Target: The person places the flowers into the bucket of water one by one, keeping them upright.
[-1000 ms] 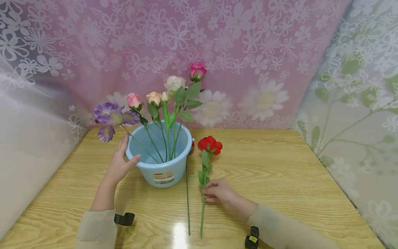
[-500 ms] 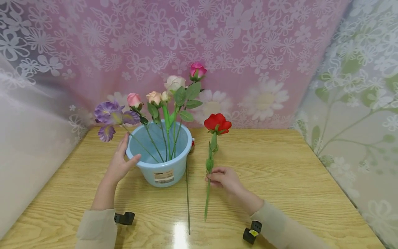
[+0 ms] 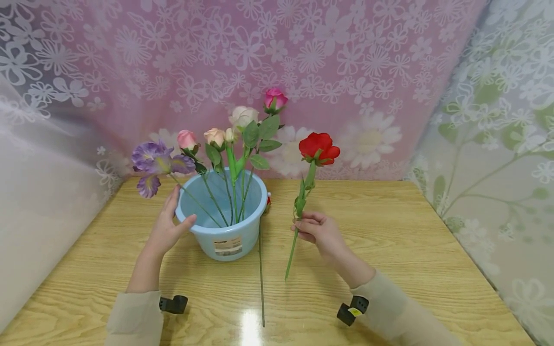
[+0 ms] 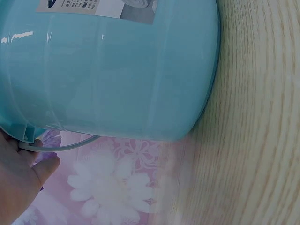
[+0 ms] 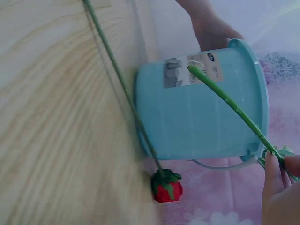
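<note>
A light blue bucket (image 3: pixel 250 239) stands on the table with several flowers in it: a purple iris (image 3: pixel 151 158), pink, peach and cream roses, and a magenta rose (image 3: pixel 275 99) rising highest. My left hand (image 3: pixel 166 226) rests on the bucket's left side, fingers stretched along the outside and thumb at the rim; in the left wrist view it is by the bucket's handle (image 4: pixel 70 146). To the right of the bucket, my right hand (image 3: pixel 320 233) pinches the leafy stem of a red flower (image 3: pixel 319 148), held upright with the bloom on top. Its bare stem end (image 5: pixel 229 103) shows in the right wrist view.
Another red rose (image 5: pixel 167 186) lies on the wooden table (image 3: pixel 389 230) just right of the bucket, its long stem (image 3: pixel 261 283) reaching toward the front edge. A pink floral curtain (image 3: pixel 368 72) hangs behind the table, with pale curtains at both sides.
My right hand has raised the red flower off the table and carried it farther back and slightly right. My left hand and the bucket stay where they were.
</note>
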`<control>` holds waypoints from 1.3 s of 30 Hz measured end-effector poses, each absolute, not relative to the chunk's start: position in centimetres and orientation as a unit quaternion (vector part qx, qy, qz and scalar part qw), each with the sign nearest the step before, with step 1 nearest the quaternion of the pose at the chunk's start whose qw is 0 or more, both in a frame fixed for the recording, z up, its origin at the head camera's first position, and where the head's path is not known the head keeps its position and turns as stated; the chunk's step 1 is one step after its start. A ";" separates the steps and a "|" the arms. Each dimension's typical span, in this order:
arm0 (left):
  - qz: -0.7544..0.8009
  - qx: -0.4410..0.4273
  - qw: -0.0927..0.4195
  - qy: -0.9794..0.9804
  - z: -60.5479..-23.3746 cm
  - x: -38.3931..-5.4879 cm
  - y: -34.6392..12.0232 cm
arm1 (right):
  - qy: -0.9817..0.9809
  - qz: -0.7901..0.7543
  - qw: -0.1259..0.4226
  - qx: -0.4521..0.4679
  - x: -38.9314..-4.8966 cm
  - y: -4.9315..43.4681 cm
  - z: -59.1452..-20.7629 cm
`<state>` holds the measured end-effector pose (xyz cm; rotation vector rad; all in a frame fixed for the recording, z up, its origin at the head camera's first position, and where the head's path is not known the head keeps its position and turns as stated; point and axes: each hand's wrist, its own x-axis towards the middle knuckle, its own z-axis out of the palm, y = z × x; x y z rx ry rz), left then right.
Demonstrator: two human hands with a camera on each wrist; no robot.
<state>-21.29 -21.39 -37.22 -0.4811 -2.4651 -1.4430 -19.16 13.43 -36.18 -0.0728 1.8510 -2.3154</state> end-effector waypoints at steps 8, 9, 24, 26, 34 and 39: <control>-0.495 -0.168 0.125 -0.843 -37.4 -21.5 -21.4 | 0.618 -0.783 0.069 -0.030 -19.6 13.0 -34.4; -0.496 -0.168 0.125 -0.842 -37.4 -21.5 -21.4 | 0.619 -0.782 0.067 -0.033 -19.7 12.9 -34.2; -0.507 -0.169 0.124 -0.836 -37.3 -21.4 -21.4 | 0.635 -0.768 0.036 -0.073 -20.5 10.7 -31.0; -0.507 -0.170 0.124 -0.836 -37.4 -21.4 -21.4 | 0.635 -0.769 0.034 -0.075 -20.6 10.4 -30.6; -0.503 -0.171 0.125 -0.838 -37.4 -21.5 -21.5 | 0.632 -0.767 0.020 -0.106 -21.1 9.1 -28.7; -0.498 -0.169 0.125 -0.841 -37.4 -21.5 -21.5 | 0.627 -0.770 0.009 -0.118 -21.4 8.2 -27.4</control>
